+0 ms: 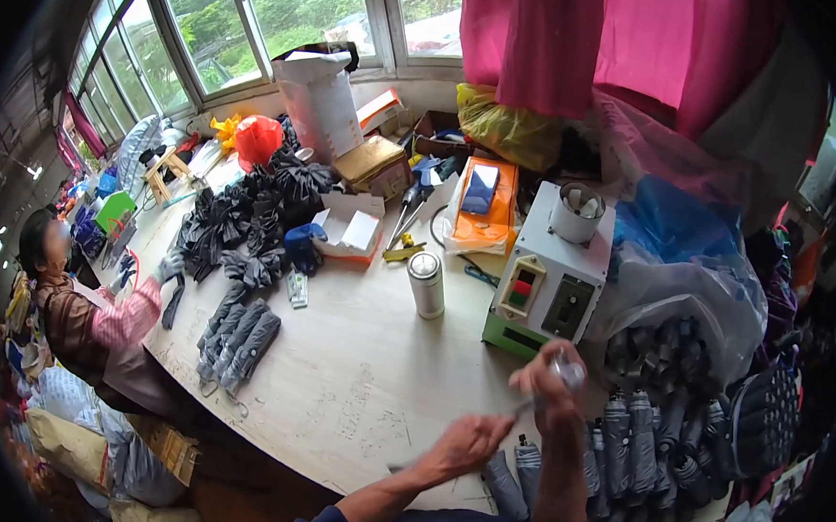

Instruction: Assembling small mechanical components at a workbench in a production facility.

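Near the front of the table, my left hand [469, 444] is closed in a pinch on a thin dark rod that runs toward my other hand. My right hand [546, 387], raised in front of the machine, wraps round a shiny silvery piece with a rounded end [569, 370]. Fingers hide most of it, so its kind is unclear. Below and right of my hands lie several folded grey umbrellas [642, 439], side by side. A grey and green machine [544, 282] with a red and a green button and a round cup on top stands just beyond my right hand.
A metal canister [426, 285] stands mid-table. Several folded umbrellas [237, 341] lie left, below heaped black fabric [252, 209]. Beyond are an open white box [351, 229] and a phone [480, 190] on an orange box. Plastic bags [686, 254] bulge at right. A co-worker [86, 310] stands at left.
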The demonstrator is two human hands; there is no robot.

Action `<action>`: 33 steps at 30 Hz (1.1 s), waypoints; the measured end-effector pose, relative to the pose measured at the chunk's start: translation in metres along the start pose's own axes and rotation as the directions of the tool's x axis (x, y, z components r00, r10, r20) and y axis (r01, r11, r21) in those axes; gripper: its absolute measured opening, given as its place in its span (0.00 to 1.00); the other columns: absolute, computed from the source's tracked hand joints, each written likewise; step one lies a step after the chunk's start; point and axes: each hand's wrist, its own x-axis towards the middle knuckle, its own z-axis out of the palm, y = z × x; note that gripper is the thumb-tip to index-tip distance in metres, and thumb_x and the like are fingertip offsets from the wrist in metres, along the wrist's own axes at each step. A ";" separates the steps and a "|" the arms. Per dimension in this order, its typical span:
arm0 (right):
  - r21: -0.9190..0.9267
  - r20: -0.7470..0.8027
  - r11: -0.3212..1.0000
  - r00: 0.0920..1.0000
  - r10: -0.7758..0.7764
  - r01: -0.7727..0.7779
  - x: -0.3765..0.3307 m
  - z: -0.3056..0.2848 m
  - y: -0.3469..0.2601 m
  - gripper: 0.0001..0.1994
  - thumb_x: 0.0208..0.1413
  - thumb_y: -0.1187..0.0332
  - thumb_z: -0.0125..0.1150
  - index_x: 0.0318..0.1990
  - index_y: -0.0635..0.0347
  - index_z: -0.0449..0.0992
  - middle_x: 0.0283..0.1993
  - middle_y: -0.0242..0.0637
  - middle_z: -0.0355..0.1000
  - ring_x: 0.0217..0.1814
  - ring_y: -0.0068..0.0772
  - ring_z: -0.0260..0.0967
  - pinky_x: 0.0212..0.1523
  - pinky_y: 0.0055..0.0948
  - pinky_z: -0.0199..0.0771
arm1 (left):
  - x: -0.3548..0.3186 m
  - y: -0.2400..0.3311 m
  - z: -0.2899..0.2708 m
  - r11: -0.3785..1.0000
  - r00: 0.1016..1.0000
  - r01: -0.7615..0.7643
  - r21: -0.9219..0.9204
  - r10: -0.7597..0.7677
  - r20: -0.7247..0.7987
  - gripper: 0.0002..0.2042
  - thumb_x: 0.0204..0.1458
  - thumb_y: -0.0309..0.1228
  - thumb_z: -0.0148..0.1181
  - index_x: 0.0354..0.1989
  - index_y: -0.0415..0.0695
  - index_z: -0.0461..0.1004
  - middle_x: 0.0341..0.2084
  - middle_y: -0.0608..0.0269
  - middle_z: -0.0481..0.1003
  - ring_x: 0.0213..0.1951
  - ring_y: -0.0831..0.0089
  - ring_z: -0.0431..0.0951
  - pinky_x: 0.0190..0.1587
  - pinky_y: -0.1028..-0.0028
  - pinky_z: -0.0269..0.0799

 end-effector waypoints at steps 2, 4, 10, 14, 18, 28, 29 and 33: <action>-0.248 -0.245 0.969 0.968 -0.057 -0.005 0.009 0.003 0.000 0.12 0.52 0.74 0.61 0.41 0.63 0.66 0.20 0.29 0.62 0.18 0.26 0.61 0.30 0.34 0.71 | 0.007 -0.014 -0.004 0.794 0.911 -0.199 0.575 0.366 -0.189 0.07 0.55 0.25 0.43 0.35 0.37 0.67 0.17 0.56 0.61 0.20 0.63 0.63 0.24 0.68 0.60; 0.356 0.553 0.930 0.823 -0.130 -0.092 0.012 -0.006 -0.016 0.12 0.53 0.75 0.59 0.44 0.64 0.65 0.21 0.29 0.62 0.20 0.25 0.62 0.35 0.36 0.71 | 0.007 -0.015 0.003 0.827 0.919 -0.291 0.481 0.381 -0.099 0.07 0.55 0.25 0.43 0.35 0.37 0.68 0.17 0.57 0.61 0.20 0.63 0.63 0.24 0.69 0.61; -0.296 -0.160 0.949 0.974 -0.160 0.107 0.010 0.013 -0.017 0.15 0.50 0.80 0.60 0.45 0.66 0.67 0.21 0.33 0.64 0.20 0.26 0.62 0.32 0.35 0.72 | 0.012 0.030 -0.011 0.967 0.958 -0.120 0.226 0.172 -0.228 0.06 0.55 0.25 0.43 0.30 0.37 0.66 0.16 0.55 0.61 0.18 0.64 0.61 0.24 0.68 0.61; 0.557 0.823 0.704 0.404 -0.399 -0.441 0.016 0.005 -0.029 0.11 0.53 0.80 0.56 0.45 0.67 0.68 0.29 0.36 0.67 0.30 0.27 0.67 0.41 0.39 0.72 | 0.008 0.048 0.000 0.988 0.986 -0.095 -0.124 0.076 -0.152 0.18 0.62 0.37 0.44 0.24 0.37 0.68 0.16 0.51 0.63 0.20 0.61 0.60 0.27 0.63 0.60; -0.321 -0.136 0.939 0.975 -0.178 0.127 0.006 0.025 -0.024 0.14 0.52 0.81 0.57 0.47 0.67 0.67 0.27 0.38 0.67 0.28 0.28 0.66 0.39 0.40 0.73 | 0.017 0.027 -0.006 0.985 0.992 0.083 -0.154 -0.095 -0.078 0.11 0.58 0.33 0.46 0.28 0.38 0.65 0.16 0.50 0.60 0.18 0.64 0.63 0.22 0.67 0.59; 0.535 0.763 0.765 0.593 -0.256 -0.359 0.019 0.008 -0.029 0.07 0.56 0.76 0.54 0.41 0.69 0.68 0.28 0.45 0.69 0.28 0.37 0.69 0.35 0.44 0.73 | 0.019 0.049 -0.018 0.958 0.997 0.003 -0.286 0.018 0.072 0.18 0.60 0.38 0.45 0.22 0.38 0.66 0.16 0.46 0.65 0.21 0.66 0.69 0.24 0.64 0.62; 0.438 0.896 0.757 0.299 -0.327 -0.484 0.025 0.023 -0.040 0.11 0.57 0.75 0.55 0.47 0.68 0.68 0.28 0.45 0.71 0.27 0.38 0.70 0.32 0.45 0.75 | 0.017 0.059 -0.016 0.838 0.875 -0.070 -0.542 0.312 0.369 0.19 0.61 0.40 0.45 0.22 0.39 0.67 0.17 0.45 0.66 0.22 0.65 0.73 0.25 0.64 0.63; 0.261 0.962 0.836 0.206 -0.182 -0.482 0.035 -0.003 -0.030 0.13 0.59 0.64 0.57 0.43 0.65 0.74 0.28 0.51 0.72 0.26 0.44 0.71 0.34 0.48 0.73 | 0.011 0.025 0.008 0.940 0.987 -0.158 -0.304 0.162 -0.013 0.18 0.62 0.40 0.41 0.24 0.41 0.66 0.16 0.50 0.68 0.20 0.55 0.71 0.22 0.61 0.63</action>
